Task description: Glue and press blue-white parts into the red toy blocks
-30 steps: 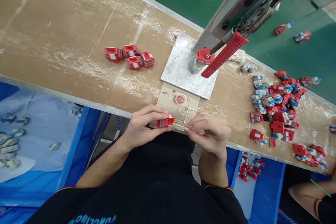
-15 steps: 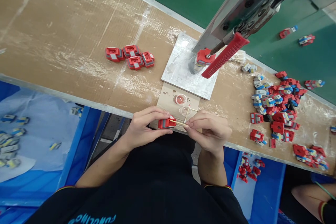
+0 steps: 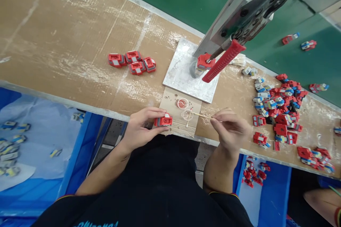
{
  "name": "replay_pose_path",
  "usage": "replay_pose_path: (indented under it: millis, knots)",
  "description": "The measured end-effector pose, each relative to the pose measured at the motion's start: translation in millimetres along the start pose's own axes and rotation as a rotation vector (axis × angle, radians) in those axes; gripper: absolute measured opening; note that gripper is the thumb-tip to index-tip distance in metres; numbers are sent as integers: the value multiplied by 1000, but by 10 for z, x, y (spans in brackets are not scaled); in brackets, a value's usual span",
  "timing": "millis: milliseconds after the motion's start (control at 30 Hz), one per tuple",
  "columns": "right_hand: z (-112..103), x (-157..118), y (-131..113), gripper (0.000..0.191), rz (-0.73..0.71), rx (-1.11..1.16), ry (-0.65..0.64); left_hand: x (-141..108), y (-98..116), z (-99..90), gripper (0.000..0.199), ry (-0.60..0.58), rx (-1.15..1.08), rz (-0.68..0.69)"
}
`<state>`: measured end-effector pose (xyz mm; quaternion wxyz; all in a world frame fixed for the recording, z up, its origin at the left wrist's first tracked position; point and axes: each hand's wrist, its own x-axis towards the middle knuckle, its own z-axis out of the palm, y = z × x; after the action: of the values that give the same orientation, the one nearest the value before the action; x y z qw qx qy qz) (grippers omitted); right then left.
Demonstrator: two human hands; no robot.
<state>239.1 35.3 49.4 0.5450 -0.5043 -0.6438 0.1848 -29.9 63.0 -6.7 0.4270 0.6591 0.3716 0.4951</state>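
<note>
My left hand (image 3: 141, 127) is closed round the sides of a small red toy vehicle (image 3: 163, 120), its hollowed face turned up. Between the fingertips of my right hand (image 3: 229, 127), slightly blurred, is a thin wooden stick (image 3: 204, 115). The stick's far end lies beside the rim of a small clear cup (image 3: 183, 115). A cotton swab (image 3: 188, 120) with one pinkish end rests across that cup. Just behind stands a second small cup (image 3: 182, 104) with reddish contents. Both cups sit on a piece of cardboard (image 3: 173, 111).
A hand press with a red handle (image 3: 223, 61) stands on a metal plate (image 3: 177, 67), a red toy under its tip. Several red toys (image 3: 137, 67) lie left; a large toy pile (image 3: 282, 103) is right. Blue bins (image 3: 77, 156) flank me. Another person's arm (image 3: 323, 198) shows lower right.
My right hand has moved right, away from the toy, and the stick now reaches toward the cups. My left hand has shifted slightly left with the red toy. The view has tilted a little.
</note>
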Motion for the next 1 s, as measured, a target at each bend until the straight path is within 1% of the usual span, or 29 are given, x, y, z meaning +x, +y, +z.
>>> replay_pose_path:
  millis: [100,167,233,267,300,333,367,433,467,500,533,567,600,667,733,833,900,1000]
  knots:
    - [44,-47,107,13,18,-139,-178,-18,-86,-30,30,33,-54,-81]
    - [128,-87,145,10,-10,-197,-260,-22,-117,-39,30,67,-86,-92]
    - [146,-129,195,4,-7,-209,-342,-29,-126,-51,29,105,-106,-101]
    - [98,-150,235,11,8,-202,-371,-35,-127,-63,29,121,-112,-113]
    - [2,-171,288,22,30,-199,-372,-43,-126,-78,30,138,-116,-131]
    - [-143,-191,351,31,57,-217,-329,-53,-125,-96,32,155,-115,-149]
    - [-331,-206,423,35,95,-283,-237,-64,-123,-116,34,168,-107,-178]
    - [-780,-204,588,28,216,-585,0,-84,-113,-151,37,203,-99,-243]
    - [-1005,-178,680,28,308,-807,97,-89,-104,-163,38,227,-101,-272]
    - [-1206,-132,776,30,404,-1009,92,-90,-94,-169,38,251,-108,-292]
    - [-1371,-67,874,32,454,-1107,80,-85,-83,-171,36,274,-115,-305]
    - [-1492,14,969,33,492,-1182,38,-76,-73,-168,35,287,-119,-310]
    - [-1569,105,1060,34,510,-1217,-19,-65,-63,-163,33,289,-119,-303]
    - [-1618,289,1213,31,524,-1256,-129,-44,-48,-151,33,270,-111,-277]
    - [-1594,438,1312,27,540,-1294,-242,-37,-34,-140,36,271,-129,-236]
    - [-1562,544,1343,28,522,-1313,-366,-51,-17,-123,33,278,-166,-196]
    - [-1578,542,1313,32,479,-1307,-412,-48,-12,-106,29,243,-150,-166]
    - [-1640,481,1261,41,410,-1296,-415,8,-6,-80,29,171,-136,-128]
